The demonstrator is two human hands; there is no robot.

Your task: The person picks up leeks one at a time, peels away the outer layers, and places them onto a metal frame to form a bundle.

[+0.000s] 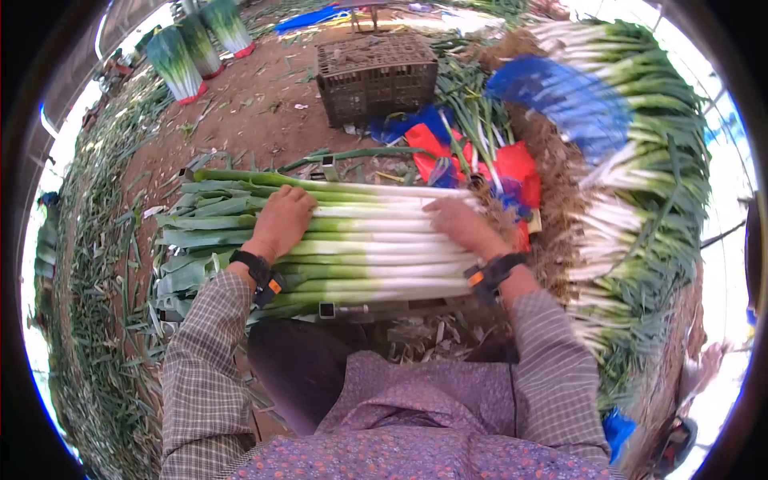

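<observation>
Two hands press flat, fingers spread and gripping nothing, on a row of leeks (360, 248) lying side by side across a low metal frame (328, 310) in the head view. Left hand (282, 220) rests where green leaves begin; right hand (460, 226) lies on the white shanks near the roots. A large heap of leeks (640, 200) stands just right. Behind, a dark plastic crate (374, 74) sits on bare soil, and what seem tied bundles (196, 48) stand upright farther off.
</observation>
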